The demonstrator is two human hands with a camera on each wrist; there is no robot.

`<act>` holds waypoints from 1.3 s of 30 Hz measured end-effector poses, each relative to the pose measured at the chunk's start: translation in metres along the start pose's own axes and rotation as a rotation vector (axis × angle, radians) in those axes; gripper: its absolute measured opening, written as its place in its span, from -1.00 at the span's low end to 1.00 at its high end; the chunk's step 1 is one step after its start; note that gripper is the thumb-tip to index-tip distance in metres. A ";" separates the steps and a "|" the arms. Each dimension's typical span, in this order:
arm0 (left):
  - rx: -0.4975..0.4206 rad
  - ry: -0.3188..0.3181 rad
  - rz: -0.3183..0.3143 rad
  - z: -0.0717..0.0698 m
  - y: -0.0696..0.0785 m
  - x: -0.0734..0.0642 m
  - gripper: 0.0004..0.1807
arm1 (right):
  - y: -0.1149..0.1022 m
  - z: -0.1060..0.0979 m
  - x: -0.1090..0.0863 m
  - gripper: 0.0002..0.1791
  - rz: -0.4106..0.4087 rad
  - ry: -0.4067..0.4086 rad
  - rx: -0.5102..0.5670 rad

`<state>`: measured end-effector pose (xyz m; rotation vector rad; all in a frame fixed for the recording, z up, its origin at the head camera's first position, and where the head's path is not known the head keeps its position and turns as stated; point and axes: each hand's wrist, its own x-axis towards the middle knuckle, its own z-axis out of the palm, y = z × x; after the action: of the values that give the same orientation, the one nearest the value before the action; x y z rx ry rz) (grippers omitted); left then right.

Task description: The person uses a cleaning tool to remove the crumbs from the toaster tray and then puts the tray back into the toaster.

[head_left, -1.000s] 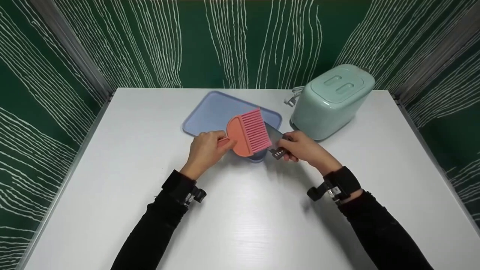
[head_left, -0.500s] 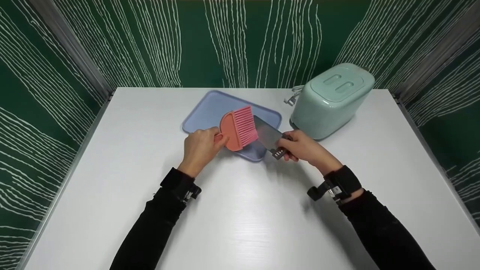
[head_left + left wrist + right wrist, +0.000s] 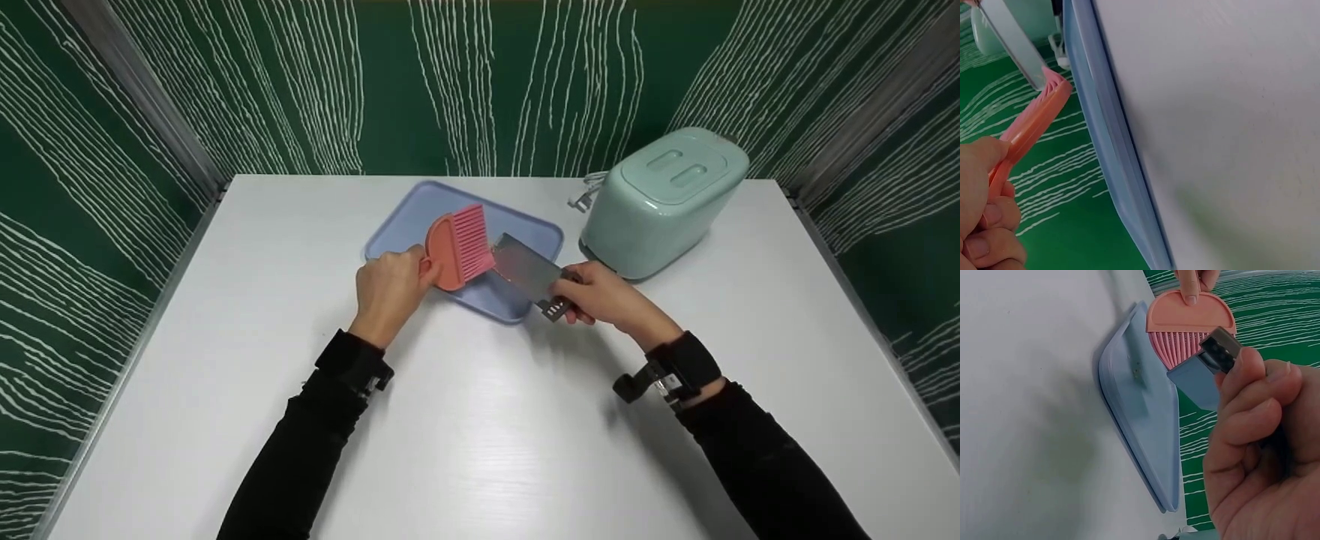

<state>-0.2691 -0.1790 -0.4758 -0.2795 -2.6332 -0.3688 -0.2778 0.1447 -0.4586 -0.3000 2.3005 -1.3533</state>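
Note:
In the head view my left hand (image 3: 390, 289) grips the short handle of an orange brush (image 3: 445, 255) with pink bristles (image 3: 474, 244). My right hand (image 3: 600, 296) holds a bench scraper by its dark bar handle (image 3: 564, 296). The flat metal blade (image 3: 529, 266) points left over the blue tray (image 3: 405, 225). Bristle tips meet the far edge of the blade, as the left wrist view shows at the pink bristles (image 3: 1030, 112). Small dark specks (image 3: 1137, 374) lie in the tray in the right wrist view. My right palm hides part of the handle.
A mint-green toaster (image 3: 664, 206) stands at the back right, close to the tray. Its white cord and plug (image 3: 585, 196) lie beside it on the white table (image 3: 480, 420). Green walls (image 3: 390, 90) with white lines enclose the back and sides.
My left hand has drawn the brush leftward along the blade, uncovering more of the metal and reaching its far edge. The right hand with the bench scraper has stayed nearly still.

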 end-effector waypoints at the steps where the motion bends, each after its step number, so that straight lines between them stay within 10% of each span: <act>1: 0.004 0.006 0.002 0.000 0.000 0.000 -0.61 | 0.000 0.000 0.000 -0.78 -0.002 0.001 -0.001; 24: 0.045 0.100 -0.010 -0.006 -0.002 0.001 -0.67 | 0.006 0.002 0.004 -0.78 -0.001 0.025 -0.086; 33: -0.317 -0.032 -0.196 -0.009 0.009 0.004 -0.65 | 0.004 0.004 0.004 -0.77 -0.032 0.072 -0.152; 39: -0.489 -0.118 -0.210 -0.004 0.024 0.002 -0.62 | 0.002 0.006 0.005 -0.78 -0.039 0.078 -0.154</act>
<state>-0.2631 -0.1577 -0.4666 -0.1808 -2.6581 -1.1004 -0.2794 0.1391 -0.4639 -0.3479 2.4815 -1.2277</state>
